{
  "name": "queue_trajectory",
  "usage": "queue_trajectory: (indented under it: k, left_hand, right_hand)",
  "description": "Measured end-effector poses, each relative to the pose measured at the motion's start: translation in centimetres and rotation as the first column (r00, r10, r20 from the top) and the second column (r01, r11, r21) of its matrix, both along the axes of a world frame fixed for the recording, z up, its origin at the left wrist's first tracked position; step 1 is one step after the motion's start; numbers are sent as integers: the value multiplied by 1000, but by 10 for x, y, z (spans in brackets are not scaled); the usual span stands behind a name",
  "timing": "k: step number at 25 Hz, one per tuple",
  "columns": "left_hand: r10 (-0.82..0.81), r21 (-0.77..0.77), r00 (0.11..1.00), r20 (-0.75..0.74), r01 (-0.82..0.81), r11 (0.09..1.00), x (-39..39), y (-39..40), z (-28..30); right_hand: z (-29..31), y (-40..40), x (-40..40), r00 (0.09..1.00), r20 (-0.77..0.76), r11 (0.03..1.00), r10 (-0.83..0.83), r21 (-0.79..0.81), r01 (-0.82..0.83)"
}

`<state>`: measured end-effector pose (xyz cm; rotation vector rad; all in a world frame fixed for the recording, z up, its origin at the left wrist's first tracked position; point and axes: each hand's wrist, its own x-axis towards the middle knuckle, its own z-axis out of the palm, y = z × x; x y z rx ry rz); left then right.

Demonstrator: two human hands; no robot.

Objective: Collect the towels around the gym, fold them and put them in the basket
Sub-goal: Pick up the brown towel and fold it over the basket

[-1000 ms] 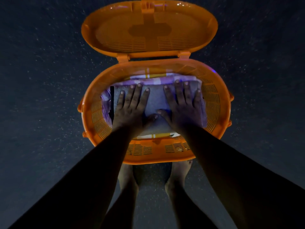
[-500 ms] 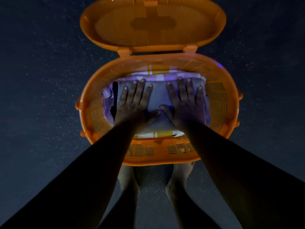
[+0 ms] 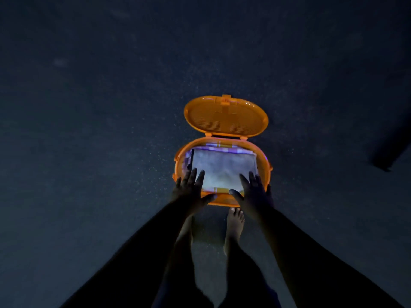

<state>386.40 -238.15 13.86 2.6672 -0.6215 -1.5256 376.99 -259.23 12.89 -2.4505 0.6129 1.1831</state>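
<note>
Both hands have lifted off the towel since a second ago: left hand (image 3: 189, 187) and right hand (image 3: 253, 192) now hover over the near rim, fingers straight and spread, holding nothing. Folded pale grey rectangular towel (image 3: 222, 167) lies flat on top of the stack inside the orange oval slotted plastic basket (image 3: 265, 167), long axis left-right along the basket's length. Hinged orange lid (image 3: 225, 116) stands open behind. Likely placed; next towel.
</note>
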Motion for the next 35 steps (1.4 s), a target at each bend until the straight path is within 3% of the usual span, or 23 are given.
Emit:
queue_trajectory:
  k: [4,7,11,16,21,27,35]
  left_hand:
    - [138,-31,990,7,-138,990,-24,27,145]
    - [211,-49,973,94,-207,977,-49,48,223]
    - [491,-41,843,222,-495,868,-120,82,314]
    - [791,-71,544,281,-810,582,-236,131,381]
    - [912,-105,208,354,-960,260,-363,188,422]
    - [895,-179,-139,425,-982,-67,-529,254,454]
    - [744,-235,-456,489,-890,-391,-788,331,482]
  right_hand:
    - [136,26,-6,995,82,998,57,17,-59]
    - [204,38,-6,982,115,987,148,51,-155]
    - [287,69,-5,888,181,895,422,76,-441]
    - [352,138,-25,634,279,655,721,21,-755]
    - [404,253,-79,258,362,295,896,-51,-954]
    - [446,394,-201,-105,409,-64,906,-113,-992]
    - [482,567,-451,-409,495,-399,766,-132,-907]
